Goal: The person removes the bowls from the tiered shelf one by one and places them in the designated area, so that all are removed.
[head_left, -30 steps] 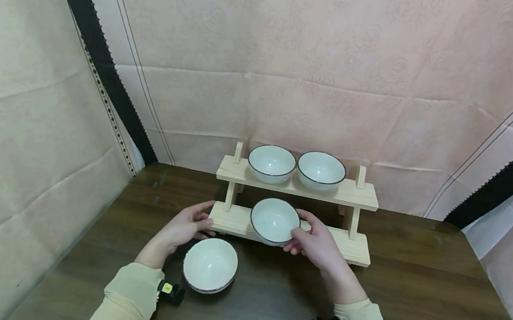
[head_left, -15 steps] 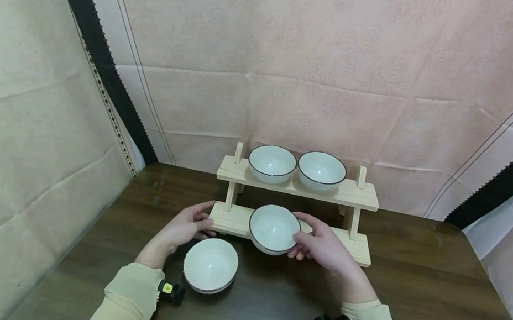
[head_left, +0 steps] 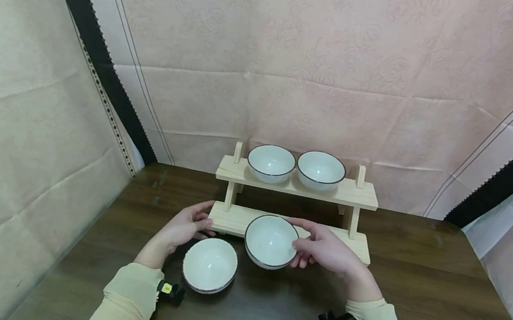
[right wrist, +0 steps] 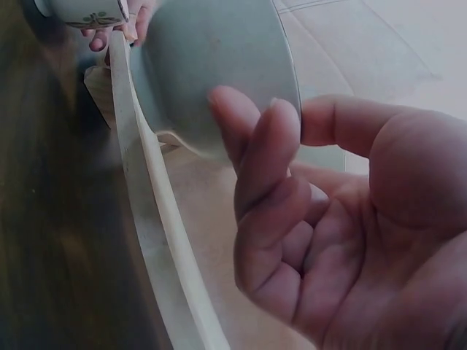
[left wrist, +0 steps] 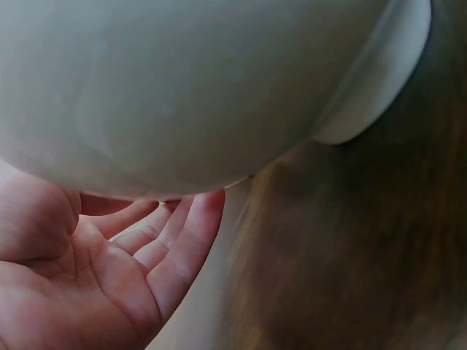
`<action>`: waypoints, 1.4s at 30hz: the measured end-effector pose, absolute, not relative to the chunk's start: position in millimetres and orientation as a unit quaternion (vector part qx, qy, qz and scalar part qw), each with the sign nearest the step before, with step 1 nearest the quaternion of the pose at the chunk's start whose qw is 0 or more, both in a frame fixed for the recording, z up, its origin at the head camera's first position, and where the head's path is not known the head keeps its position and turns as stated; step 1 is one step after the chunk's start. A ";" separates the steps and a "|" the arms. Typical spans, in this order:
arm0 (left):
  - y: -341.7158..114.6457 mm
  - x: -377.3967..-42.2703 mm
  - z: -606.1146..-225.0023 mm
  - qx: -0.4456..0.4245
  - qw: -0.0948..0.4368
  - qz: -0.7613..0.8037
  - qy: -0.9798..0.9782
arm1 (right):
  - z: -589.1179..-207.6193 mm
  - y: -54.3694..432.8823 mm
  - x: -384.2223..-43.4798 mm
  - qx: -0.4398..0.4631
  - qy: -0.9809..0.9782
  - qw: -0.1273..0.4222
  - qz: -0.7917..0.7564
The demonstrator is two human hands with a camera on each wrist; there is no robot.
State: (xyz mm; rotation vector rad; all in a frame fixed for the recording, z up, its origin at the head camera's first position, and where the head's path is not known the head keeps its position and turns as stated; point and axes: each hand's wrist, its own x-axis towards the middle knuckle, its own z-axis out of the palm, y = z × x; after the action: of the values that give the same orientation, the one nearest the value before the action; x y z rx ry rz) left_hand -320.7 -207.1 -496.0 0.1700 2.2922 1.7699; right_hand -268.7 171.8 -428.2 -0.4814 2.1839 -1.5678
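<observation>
My right hand [head_left: 330, 250] pinches the right side of a white bowl [head_left: 270, 241] with a dark rim, thumb on the rim and fingers against the outer wall. This bowl overlaps the front edge of the lower shelf of a pale wooden two-tier rack [head_left: 341, 196]. At the shelf's left end, my left hand [head_left: 184, 227] grips the corner with thumb and fingers. Nested white bowls [head_left: 209, 264] stand on the table just in front of the left hand. In the left wrist view a bowl's outer wall [left wrist: 182, 95] hides the left fingertips.
Two more white bowls, a left one [head_left: 271, 163] and a right one [head_left: 321, 170], sit side by side on the upper shelf. The dark wooden table [head_left: 418, 286] runs back to a pale cloth backdrop [head_left: 331, 71].
My right hand has drawn its bowl off the lower shelf toward me, past the front edge. The left hand, the nested bowls and the rack have stayed in place.
</observation>
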 end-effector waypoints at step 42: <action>-206.3 -320.8 -496.2 0.055 0.115 0.608 0.784 | -443.4 171.8 -269.5 -0.279 0.775 0.300 -0.481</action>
State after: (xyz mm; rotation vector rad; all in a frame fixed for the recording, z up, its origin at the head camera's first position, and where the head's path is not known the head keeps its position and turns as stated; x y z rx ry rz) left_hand -320.8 -206.3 -496.2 0.1605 2.2962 1.7809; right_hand -269.5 171.8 -443.4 -0.7412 2.0564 -1.2770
